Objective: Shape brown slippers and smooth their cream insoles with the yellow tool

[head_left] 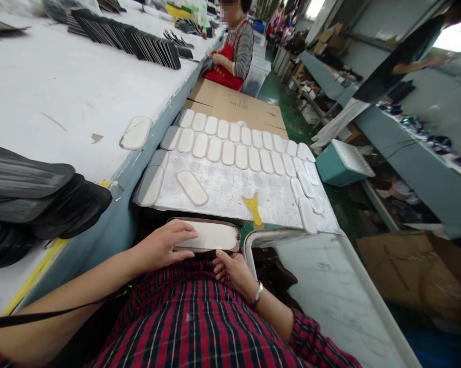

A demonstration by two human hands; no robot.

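Low in front of my lap lies an oblong white panel with a brown edge (217,236). My left hand (169,243) rests on its left end, the fingers reaching over the white face. At its lower right edge my right hand (232,270) is closed, thumb and fingers pinching the brown rim. Just beyond, a white board (226,186) carries rows of oval white pieces. One loose oval piece (192,187) lies tilted on its near left part, and a yellow forked tool (253,207) sits at its front edge.
The white table (72,97) at left holds black pieces (26,189), a row of dark strips (126,38) and one oval piece (136,133). A white bin (341,286) with dark items stands at right. A person in a red apron (230,56) sits beyond the cardboard (240,105).
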